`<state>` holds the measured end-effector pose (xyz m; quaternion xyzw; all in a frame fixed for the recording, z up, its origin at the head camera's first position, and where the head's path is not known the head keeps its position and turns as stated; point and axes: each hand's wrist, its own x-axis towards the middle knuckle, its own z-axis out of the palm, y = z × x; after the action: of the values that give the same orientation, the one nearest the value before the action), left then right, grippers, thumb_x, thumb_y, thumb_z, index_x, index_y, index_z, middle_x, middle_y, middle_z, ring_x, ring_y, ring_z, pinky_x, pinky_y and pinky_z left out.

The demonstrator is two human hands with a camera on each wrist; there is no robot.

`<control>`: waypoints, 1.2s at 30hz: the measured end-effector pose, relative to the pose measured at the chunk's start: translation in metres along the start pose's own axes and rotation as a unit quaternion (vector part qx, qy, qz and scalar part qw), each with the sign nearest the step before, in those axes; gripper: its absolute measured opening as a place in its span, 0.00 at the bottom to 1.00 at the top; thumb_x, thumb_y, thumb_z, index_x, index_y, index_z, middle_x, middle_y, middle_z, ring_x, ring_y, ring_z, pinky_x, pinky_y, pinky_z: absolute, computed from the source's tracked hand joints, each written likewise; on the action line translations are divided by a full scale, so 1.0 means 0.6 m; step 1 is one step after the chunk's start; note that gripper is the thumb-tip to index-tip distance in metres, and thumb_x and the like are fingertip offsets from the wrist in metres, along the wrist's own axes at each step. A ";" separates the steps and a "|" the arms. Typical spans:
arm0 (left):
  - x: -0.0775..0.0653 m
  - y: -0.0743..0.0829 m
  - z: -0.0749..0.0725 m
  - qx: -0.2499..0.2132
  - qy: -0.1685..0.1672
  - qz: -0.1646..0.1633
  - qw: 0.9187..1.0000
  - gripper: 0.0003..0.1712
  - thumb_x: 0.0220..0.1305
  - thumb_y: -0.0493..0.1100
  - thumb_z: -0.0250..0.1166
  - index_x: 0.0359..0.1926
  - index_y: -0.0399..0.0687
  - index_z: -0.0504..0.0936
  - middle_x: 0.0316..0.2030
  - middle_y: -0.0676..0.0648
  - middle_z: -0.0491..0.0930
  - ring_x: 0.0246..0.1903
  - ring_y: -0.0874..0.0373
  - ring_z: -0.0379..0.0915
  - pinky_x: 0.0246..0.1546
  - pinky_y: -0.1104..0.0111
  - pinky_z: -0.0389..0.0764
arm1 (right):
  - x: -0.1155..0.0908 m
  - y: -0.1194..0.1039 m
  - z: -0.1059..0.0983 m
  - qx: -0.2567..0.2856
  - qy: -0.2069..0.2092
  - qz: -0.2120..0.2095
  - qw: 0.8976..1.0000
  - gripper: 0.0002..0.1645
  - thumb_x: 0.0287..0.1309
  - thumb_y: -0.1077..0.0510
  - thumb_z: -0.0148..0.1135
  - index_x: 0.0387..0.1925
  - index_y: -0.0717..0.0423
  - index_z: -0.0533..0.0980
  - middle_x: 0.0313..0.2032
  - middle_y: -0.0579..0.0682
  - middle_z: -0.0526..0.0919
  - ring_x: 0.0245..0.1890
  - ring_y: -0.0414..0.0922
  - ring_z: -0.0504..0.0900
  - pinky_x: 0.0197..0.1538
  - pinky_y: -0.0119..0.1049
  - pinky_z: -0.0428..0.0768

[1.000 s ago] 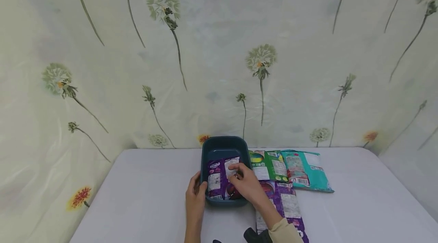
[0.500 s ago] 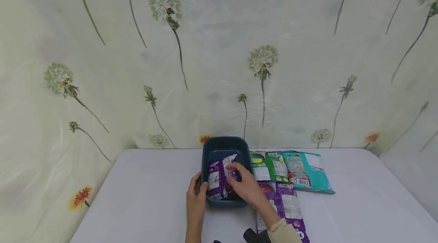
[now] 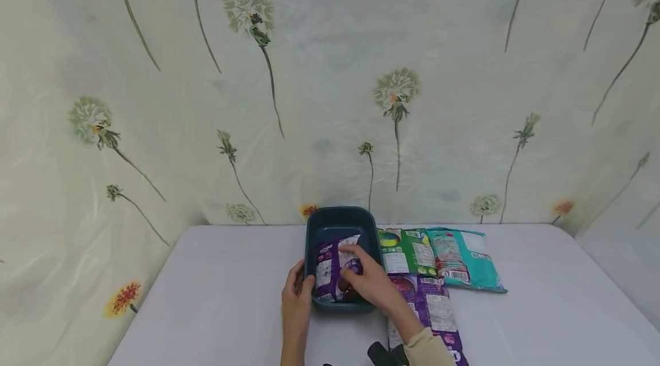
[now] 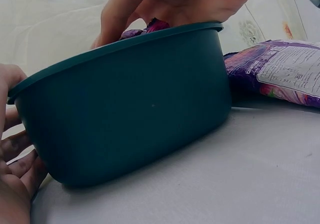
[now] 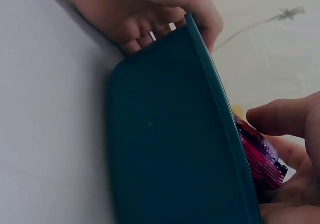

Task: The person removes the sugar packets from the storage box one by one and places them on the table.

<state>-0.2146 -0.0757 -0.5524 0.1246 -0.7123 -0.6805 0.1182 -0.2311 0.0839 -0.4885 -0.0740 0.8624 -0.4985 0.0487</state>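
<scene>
A dark teal plastic tub (image 3: 342, 307) stands on the table, a purple printed snack packet (image 3: 325, 270) lying inside it. My left hand (image 3: 297, 300) grips the tub's left side, thumb at the rim and fingers against the outer wall. Reaching in from the right, my right hand (image 3: 372, 281) pinches the purple packet's right part between thumb and fingers. From the right wrist, the crimped end of the packet (image 5: 262, 159) shows just above the rim, beside the right thumb. Most of the packet is hidden behind the tub wall in both wrist views.
Right of the tub lie a green packet (image 3: 409, 252) and a turquoise packet (image 3: 466, 260). Another purple packet (image 3: 438, 311) lies nearer, partly under the right forearm. A flower-patterned sheet (image 3: 309, 97) hangs behind the white table (image 3: 222, 297). A black object (image 3: 384, 354) shows at the right wrist.
My right hand has drawn the purple packet's right part inward, so it looks narrower and bunched. Its top edge rose, then dropped slightly. My left hand has stayed on the tub.
</scene>
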 end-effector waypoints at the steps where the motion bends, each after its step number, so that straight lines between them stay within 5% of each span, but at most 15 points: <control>1: 0.000 0.000 0.000 -0.001 0.000 -0.001 1.000 0.23 0.66 0.40 0.55 0.62 0.49 0.70 0.61 0.42 0.72 0.62 0.47 0.68 0.64 0.55 0.69 | 0.000 -0.001 0.000 0.000 -0.004 0.000 1.000 0.26 0.60 0.57 0.59 0.60 0.40 0.69 0.62 0.57 0.71 0.51 0.51 0.76 0.58 0.60 0.74; 12: 0.000 0.001 0.001 0.002 0.005 0.001 1.000 0.23 0.66 0.40 0.55 0.62 0.49 0.71 0.61 0.42 0.73 0.62 0.47 0.68 0.64 0.54 0.69 | -0.001 -0.003 -0.004 0.008 -0.011 -0.011 1.000 0.30 0.58 0.55 0.61 0.63 0.43 0.66 0.67 0.58 0.65 0.62 0.58 0.69 0.63 0.63 0.67; 20: 0.003 -0.003 0.003 0.002 0.011 0.004 1.000 0.23 0.65 0.39 0.56 0.61 0.48 0.71 0.60 0.41 0.73 0.61 0.47 0.69 0.64 0.54 0.69 | -0.005 0.003 0.008 -0.051 0.026 -0.075 0.996 0.33 0.59 0.56 0.61 0.65 0.48 0.63 0.66 0.57 0.66 0.64 0.57 0.69 0.64 0.59 0.68; 29: 0.003 -0.003 0.002 -0.001 0.010 0.005 1.000 0.23 0.65 0.39 0.55 0.61 0.48 0.71 0.60 0.42 0.73 0.62 0.47 0.68 0.65 0.55 0.68 | -0.011 0.005 0.021 -0.023 0.098 -0.098 0.990 0.27 0.56 0.60 0.63 0.58 0.44 0.70 0.60 0.49 0.71 0.56 0.47 0.74 0.62 0.53 0.72; 36: 0.003 -0.002 0.002 0.002 0.007 -0.001 1.000 0.23 0.65 0.39 0.55 0.62 0.48 0.71 0.61 0.41 0.73 0.62 0.47 0.68 0.65 0.55 0.68 | -0.014 0.006 0.022 0.026 0.113 -0.107 0.988 0.26 0.56 0.63 0.61 0.57 0.46 0.72 0.59 0.45 0.72 0.58 0.46 0.72 0.65 0.53 0.69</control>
<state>-0.2166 -0.0752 -0.5536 0.1300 -0.7124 -0.6786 0.1226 -0.2209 0.0756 -0.4980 -0.1075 0.8363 -0.5281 -0.1006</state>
